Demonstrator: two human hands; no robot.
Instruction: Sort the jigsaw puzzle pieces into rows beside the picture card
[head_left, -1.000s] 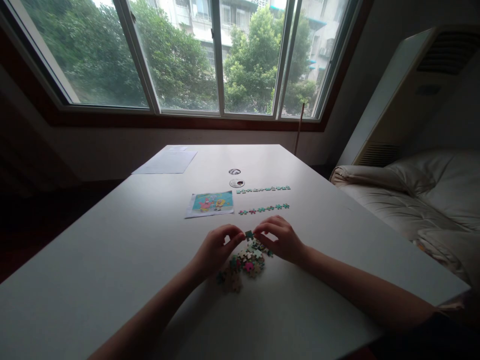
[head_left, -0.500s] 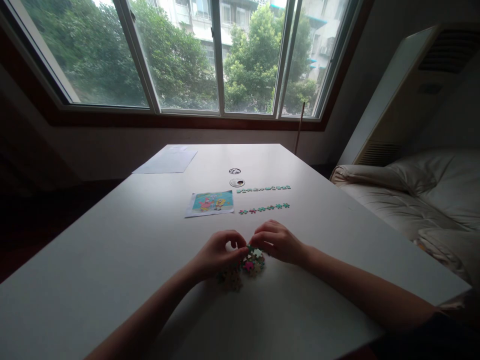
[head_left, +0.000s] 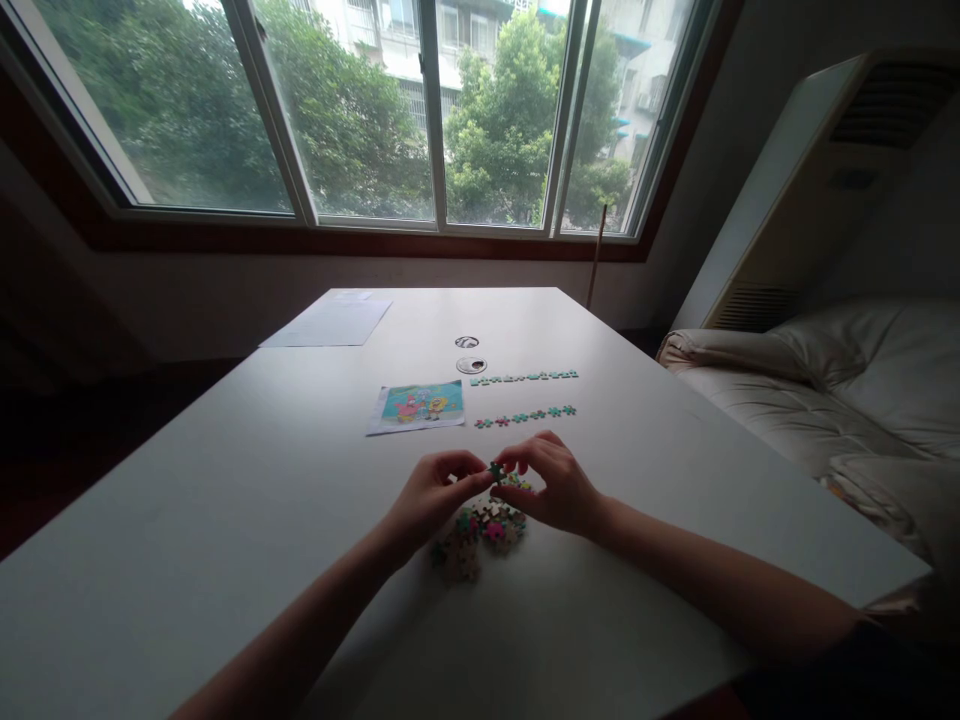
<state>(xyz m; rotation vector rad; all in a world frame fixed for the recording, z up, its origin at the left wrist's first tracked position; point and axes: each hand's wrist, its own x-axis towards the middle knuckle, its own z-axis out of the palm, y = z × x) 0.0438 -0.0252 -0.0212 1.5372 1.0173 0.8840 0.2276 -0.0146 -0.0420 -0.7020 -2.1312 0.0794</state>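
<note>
A small dark green jigsaw puzzle piece [head_left: 496, 472] is held up just above the loose heap. My left hand [head_left: 435, 498] pinches it from the left between thumb and forefinger. From the right, the thumb and forefinger of my right hand [head_left: 553, 485] curve round the same piece and meet its edge. Below both hands lies a heap of jigsaw pieces [head_left: 493, 530], mixed green, pink and tan, partly hidden by the fingers. Beyond them, two rows of pieces run across the table: a nearer row [head_left: 520, 418] and a farther row of edge pieces [head_left: 529, 378].
Left of the rows lies a cartoon picture sheet [head_left: 422, 405]. Two round flat discs [head_left: 471, 366] sit behind it. White paper [head_left: 326, 322] covers the far left corner of the white table [head_left: 225, 500]. A pale sofa [head_left: 795, 400] stands at the right.
Both hands have risen slightly, lifting the green piece above the heap. My right thumb has spread away from its fingers, and more of the heap shows.
</note>
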